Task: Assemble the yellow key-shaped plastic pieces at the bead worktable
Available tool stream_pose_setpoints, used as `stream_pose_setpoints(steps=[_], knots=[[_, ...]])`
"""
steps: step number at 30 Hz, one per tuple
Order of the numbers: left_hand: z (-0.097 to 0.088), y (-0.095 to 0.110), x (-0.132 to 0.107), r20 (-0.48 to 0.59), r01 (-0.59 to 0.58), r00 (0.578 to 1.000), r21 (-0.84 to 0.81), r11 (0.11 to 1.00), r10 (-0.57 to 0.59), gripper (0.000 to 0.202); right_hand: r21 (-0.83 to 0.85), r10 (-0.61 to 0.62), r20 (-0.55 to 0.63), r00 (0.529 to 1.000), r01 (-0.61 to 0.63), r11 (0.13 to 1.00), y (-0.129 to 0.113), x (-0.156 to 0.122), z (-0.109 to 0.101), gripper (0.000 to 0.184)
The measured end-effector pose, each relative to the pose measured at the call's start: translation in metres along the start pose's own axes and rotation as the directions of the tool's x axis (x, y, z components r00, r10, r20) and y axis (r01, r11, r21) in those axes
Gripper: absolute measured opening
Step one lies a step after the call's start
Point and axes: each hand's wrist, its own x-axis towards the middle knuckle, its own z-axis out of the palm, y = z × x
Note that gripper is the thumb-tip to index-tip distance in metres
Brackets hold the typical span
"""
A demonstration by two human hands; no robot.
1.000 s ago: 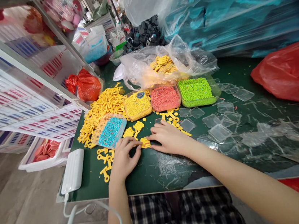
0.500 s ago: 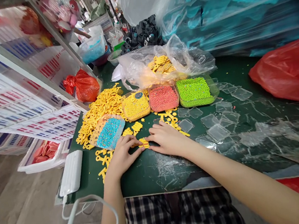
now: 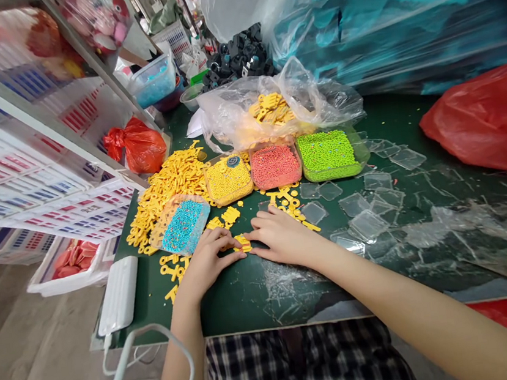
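Note:
Between my two hands, low over the green tabletop, is a small yellow plastic piece (image 3: 242,244) with a reddish stripe. My left hand (image 3: 210,254) pinches its left side with thumb and fingertips. From the right, the fingertips of my right hand (image 3: 278,234) close on its other side. Just behind lie similar yellow pieces (image 3: 230,217). A tub of blue beads (image 3: 186,226) stands tilted beside my left hand. Farther back are tubs of yellow beads (image 3: 228,179), red beads (image 3: 275,165) and green beads (image 3: 327,151).
A heap of yellow plastic parts (image 3: 170,185) covers the back left. Clear plastic squares (image 3: 369,225) lie scattered at right, near a red bag (image 3: 489,118). A white power bank (image 3: 118,293) with a cable sits at the left edge. Behind the tubs is a clear bag (image 3: 226,116) of yellow parts.
The view has shifted very slightly. Both hands stay on the small yellow piece, with hardly any movement of the fingers.

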Motion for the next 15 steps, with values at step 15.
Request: stream_pose_setpoints(steps=[15], knots=[[-0.0056, -0.0002, 0.0049, 0.035, -0.061, 0.998, 0.066, 0.996, 0.059, 0.032, -0.002, 0.015, -0.001, 1.0, -0.015, 1.0, -0.001, 0.0011, -0.0012, 0.023]])
